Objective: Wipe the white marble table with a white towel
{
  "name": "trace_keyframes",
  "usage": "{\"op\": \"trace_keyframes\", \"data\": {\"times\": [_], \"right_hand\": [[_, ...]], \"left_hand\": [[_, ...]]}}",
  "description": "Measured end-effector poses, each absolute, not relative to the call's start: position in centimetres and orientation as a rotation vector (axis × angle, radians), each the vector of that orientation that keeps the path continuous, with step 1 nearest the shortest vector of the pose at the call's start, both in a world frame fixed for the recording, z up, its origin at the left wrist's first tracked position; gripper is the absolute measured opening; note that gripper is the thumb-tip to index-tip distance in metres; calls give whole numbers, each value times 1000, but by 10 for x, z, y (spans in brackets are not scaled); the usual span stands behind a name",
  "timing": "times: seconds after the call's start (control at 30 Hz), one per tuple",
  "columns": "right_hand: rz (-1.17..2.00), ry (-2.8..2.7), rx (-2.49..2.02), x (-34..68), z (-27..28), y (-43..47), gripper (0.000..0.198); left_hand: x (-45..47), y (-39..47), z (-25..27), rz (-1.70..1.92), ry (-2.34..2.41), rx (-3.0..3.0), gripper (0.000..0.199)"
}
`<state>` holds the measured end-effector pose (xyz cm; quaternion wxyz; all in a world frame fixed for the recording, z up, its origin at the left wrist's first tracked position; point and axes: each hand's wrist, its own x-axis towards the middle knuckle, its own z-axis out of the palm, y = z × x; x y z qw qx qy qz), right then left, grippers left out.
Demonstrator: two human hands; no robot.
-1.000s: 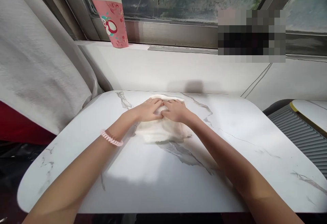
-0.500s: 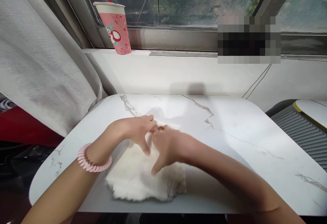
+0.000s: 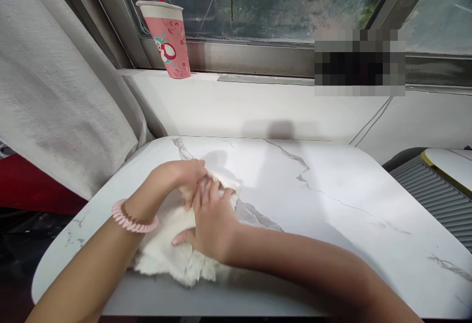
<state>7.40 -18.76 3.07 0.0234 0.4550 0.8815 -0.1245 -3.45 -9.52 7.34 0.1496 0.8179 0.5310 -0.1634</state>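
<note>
White worktop (image 3: 350, 178) by a window (image 3: 276, 3) | rumpled cloth (image 3: 164, 259) on it | left hand (image 3: 190, 175) bent over cloth, grip unclear; right hand (image 3: 216, 222) spread open atop | seemingly mid-work, remainder unclear

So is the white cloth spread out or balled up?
Spread out, though rumpled: the white cloth lies on the table under the left hand and right hand, its uneven edge showing. Whether it's doubled, I cannot tell.

The left hand (image 3: 191, 175) is bent downward at the wrist (image 3: 170, 175); beside it, the right hand (image 3: 217, 222) lies palm down, thumb (image 3: 185, 237) apart from its fingers (image 3: 206, 192).
</note>
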Motion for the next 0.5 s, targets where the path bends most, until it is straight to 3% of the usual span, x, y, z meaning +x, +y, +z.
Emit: {"op": "trace_keyframes", "data": {"times": [0.1, 0.3, 0.5], "right_hand": [[-479, 2732, 1425, 65, 34, -157, 100], [-745, 2534, 1328, 67, 39, -64, 111], [-680, 2806, 1765, 63, 5, -15, 72]], "left_hand": [[-57, -73, 69, -564, 1583, 2239, 39], [-84, -46, 58, -211, 1758, 2347, 30], [-84, -33, 18, 154, 1915, 2493, 46]]}}
